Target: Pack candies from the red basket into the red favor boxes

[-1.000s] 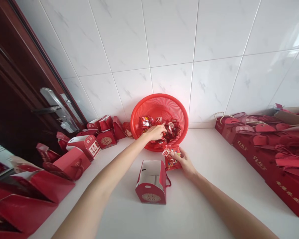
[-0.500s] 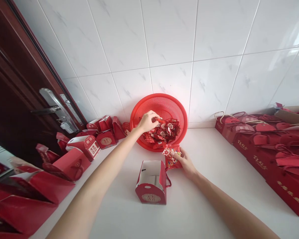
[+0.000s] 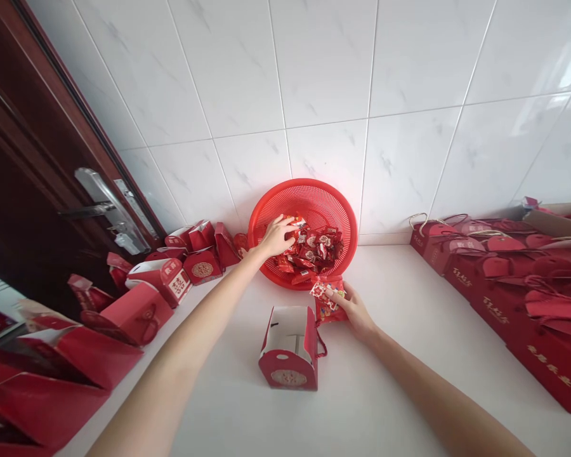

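My left hand (image 3: 278,237) reaches into a red plastic basket (image 3: 304,185) tilted against the wall. Its fingers are around a red-and-white wrapped candy (image 3: 297,221); their tips are partly hidden. Below them lies a pile of red wrapped candies (image 3: 314,251). At the basket's front rim, my right hand (image 3: 356,311) pinches a small white-and-red patterned packet (image 3: 324,293) together with a larger red packet (image 3: 333,312) under it. Nearest to me, an open red gift box (image 3: 288,368) with a white inside and a cord handle stands on the white table.
Several red gift boxes (image 3: 143,311) line the left side by a dark door (image 3: 23,158) with a metal handle. On the right, red boxes with gold lettering (image 3: 495,304) stand packed in a row. A tiled wall (image 3: 328,76) rises behind the basket.
My left hand has shifted slightly left inside the basket, and more of the white-printed wrapper shows at its fingers. My right hand and the open box have stayed put.
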`<state>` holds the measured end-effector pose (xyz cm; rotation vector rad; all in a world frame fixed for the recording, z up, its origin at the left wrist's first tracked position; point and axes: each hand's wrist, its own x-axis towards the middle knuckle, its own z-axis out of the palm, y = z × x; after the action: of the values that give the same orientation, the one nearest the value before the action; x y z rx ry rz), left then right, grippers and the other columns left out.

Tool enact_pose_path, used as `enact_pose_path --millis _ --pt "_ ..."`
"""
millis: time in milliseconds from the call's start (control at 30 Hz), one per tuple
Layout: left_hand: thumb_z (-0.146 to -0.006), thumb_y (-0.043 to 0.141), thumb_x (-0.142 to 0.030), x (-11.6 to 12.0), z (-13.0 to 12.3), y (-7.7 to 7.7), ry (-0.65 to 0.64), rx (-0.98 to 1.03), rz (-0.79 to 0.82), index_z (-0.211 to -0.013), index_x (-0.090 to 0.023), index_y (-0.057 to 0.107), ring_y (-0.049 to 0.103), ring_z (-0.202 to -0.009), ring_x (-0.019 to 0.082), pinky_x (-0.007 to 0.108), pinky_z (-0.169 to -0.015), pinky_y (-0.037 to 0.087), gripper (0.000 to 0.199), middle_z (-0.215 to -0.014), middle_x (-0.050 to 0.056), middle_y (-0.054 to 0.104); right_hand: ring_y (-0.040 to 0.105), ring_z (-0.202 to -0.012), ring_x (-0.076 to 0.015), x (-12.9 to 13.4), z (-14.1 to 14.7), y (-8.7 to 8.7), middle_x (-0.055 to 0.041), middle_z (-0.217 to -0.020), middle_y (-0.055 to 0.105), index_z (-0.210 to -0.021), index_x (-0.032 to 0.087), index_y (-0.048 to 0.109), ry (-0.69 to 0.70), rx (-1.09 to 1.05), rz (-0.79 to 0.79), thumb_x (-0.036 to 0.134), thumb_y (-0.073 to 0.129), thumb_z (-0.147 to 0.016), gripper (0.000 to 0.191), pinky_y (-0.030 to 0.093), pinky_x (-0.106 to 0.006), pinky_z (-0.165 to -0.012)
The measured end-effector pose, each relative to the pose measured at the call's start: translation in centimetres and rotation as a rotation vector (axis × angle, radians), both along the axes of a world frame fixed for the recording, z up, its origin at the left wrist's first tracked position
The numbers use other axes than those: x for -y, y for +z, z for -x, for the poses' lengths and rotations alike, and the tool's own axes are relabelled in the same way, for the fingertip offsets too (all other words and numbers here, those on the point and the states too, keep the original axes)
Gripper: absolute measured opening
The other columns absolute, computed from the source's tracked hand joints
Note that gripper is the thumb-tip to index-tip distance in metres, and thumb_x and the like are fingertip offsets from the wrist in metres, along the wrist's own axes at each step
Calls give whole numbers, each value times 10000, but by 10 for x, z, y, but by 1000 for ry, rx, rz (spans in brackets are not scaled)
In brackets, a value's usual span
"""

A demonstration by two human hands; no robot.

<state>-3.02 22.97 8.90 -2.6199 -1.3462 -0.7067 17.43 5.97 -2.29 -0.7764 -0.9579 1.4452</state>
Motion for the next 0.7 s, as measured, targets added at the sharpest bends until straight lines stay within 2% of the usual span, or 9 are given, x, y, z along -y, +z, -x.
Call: enact_pose_path --millis 100,267,400,533,600,700 --pt "-850 591 -186 1 -6 4 5 -18 -51 -1190 -227 732 325 -1482 348 580 -1202 274 371 -1476 80 554 702 -1037 -329 0 0 -1 -98 -1155 742 -1085 236 660 0 3 7 544 857 -659 562 579 -442 -840" --pt "-834 586 -127 1 -15 7 66 3 -64 -1157 -231 745 357 -1464 344 566 -1205 285 375 -1496 91 525 701 -1038 -320 0 -1 0 -93 -1163 739 -1080 239 664 9 0 2 535 855 -669 542 573 -442 -861" --pt "-858 544 -111 6 -23 6 -31 18 -54 -1172 -226 734 443 -1398 299 519 -1185 340 385 -1471 90 526 704 -1026 -318 0 -1 1 -89 -1152 742 -1089 241 659 14 13 11 538 852 -671 548 578 -434 -838" --pt "-857 569 -113 13 -32 6 -114 14 -35 -1064 -214 765 584 -1212 264 445 -1107 441 302 -1261 93 637 705 -1014 -305 1 0 3 -87 -1141 744 -1078 234 654 6 12 13 525 860 -665 546 581 -407 -825" --pt "-857 585 -130 16 -34 6 -122 6 -7 -1100 -210 750 620 -1145 259 424 -1059 477 305 -1186 91 664 705 -1013 -310 2 0 4 -84 -1131 747 -1074 239 653 4 14 22 530 861 -660 547 585 -410 -815" --pt "-832 657 -196 18 -36 5 -67 28 67 -1244 -209 683 655 -1094 271 407 -1001 510 413 -1196 99 675 708 -1011 -324 2 0 5 -84 -1120 752 -1061 245 659 4 13 27 544 866 -643 554 589 -428 -806"
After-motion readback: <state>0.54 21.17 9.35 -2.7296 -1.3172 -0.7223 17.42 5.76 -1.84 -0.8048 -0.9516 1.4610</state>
